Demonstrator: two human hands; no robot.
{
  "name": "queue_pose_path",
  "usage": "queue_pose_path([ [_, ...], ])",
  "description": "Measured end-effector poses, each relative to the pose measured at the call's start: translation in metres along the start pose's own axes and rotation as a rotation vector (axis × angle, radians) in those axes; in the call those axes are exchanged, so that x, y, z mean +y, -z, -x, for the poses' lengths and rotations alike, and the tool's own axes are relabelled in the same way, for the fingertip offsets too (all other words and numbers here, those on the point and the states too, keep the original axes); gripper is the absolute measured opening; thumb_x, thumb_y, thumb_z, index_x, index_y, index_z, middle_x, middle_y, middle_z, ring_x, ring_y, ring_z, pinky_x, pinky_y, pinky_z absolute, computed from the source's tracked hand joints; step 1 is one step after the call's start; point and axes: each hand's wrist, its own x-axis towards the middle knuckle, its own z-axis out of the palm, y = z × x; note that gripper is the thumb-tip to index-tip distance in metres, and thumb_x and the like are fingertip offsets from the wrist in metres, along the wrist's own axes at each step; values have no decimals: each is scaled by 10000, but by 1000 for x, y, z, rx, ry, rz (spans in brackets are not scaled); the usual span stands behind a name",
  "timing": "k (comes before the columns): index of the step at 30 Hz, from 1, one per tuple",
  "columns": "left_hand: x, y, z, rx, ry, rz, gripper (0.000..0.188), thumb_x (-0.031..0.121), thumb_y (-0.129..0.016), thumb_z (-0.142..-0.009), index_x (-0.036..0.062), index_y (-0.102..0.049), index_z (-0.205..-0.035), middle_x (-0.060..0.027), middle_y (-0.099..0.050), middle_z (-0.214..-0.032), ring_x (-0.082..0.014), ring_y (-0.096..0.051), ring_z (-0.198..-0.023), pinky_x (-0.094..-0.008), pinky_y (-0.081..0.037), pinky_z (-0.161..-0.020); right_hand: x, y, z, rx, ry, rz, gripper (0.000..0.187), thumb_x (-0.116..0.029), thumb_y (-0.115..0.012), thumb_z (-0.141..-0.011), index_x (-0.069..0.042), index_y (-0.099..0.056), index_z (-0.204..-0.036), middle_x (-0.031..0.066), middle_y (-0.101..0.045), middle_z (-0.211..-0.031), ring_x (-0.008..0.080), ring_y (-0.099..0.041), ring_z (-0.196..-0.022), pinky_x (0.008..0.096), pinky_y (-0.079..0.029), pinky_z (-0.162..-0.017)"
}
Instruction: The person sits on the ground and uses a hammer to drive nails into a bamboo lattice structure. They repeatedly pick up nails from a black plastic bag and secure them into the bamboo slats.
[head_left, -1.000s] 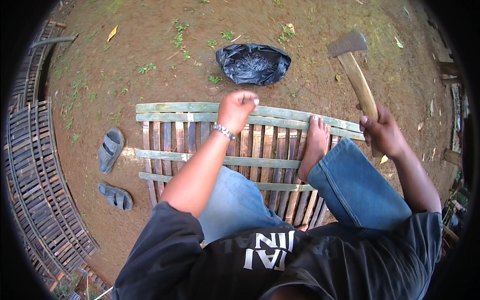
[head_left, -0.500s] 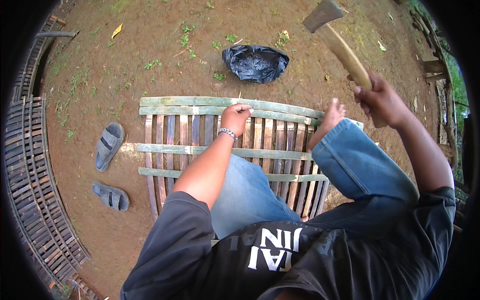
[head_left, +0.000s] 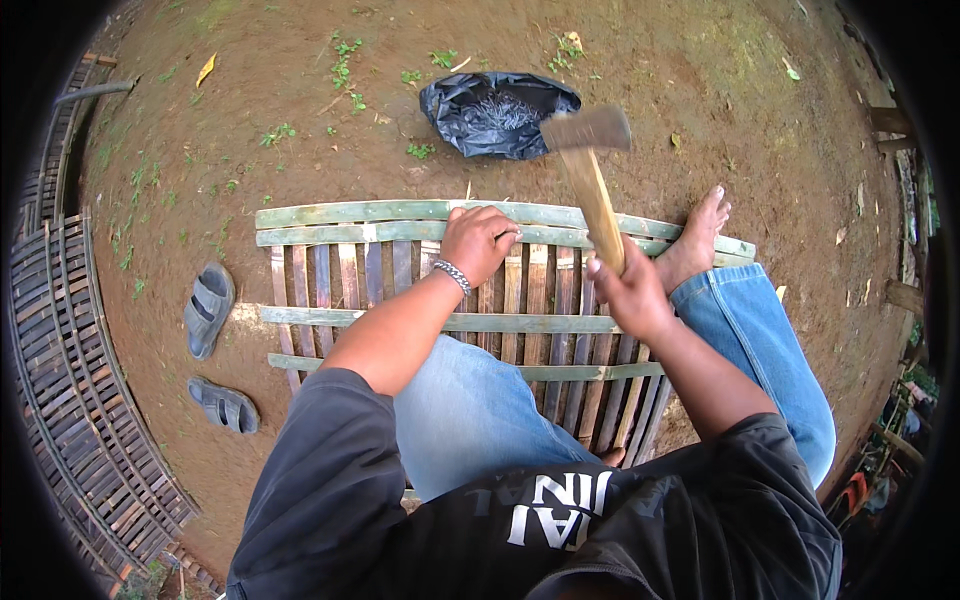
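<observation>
My right hand (head_left: pixel 632 290) grips the wooden handle of a hatchet (head_left: pixel 597 200), its metal head raised above the bamboo slat panel (head_left: pixel 520 322). The panel lies in front of me, narrow slats crossed by long green bamboo strips. My left hand (head_left: pixel 478 243) rests on the far pair of green strips (head_left: pixel 340 223), its fingers closed together at the tips. Whatever those fingers pinch, if anything, is too small to make out. A bracelet circles that wrist. The hatchet head is to the right of my left hand and beyond it, touching nothing that I can see.
Beyond the panel, a black plastic bag (head_left: pixel 460 125) stands open on the dirt with small shiny pieces inside. Two grey sandals (head_left: pixel 209 312) lie on the left. Another slatted panel (head_left: pixel 85 400) runs along the left edge. My bare foot (head_left: pixel 693 240) is at the panel's right end.
The hatchet has come down and left from its raised place at the upper right, toward my left hand. My left hand stays on the strips. My right knee has swung outward to the right.
</observation>
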Motion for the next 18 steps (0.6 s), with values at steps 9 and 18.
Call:
queue_pose_path([
  [9,-3,-2,4,47,-31,-62,93,209,-734,-878,126,-740,-838,-12,-693,-902,-225,-654,-933,-395,-400,-866,66,-7,40,-104,9,281,417,-218,-572,-1032,-77,-445,-1402,310,-683,-1018,534,-646,-990,549,-520,-845],
  [18,-5,-3,3,81,-21,-7,98,210,-751,-865,118,-753,-833,-20,-688,-885,-234,-654,-918,-396,-417,-856,70,3,32,-162,10,391,438,-213,-559,-1040,-79,-423,-1434,317,-663,-1159,524,-623,-1103,554,-506,-922],
])
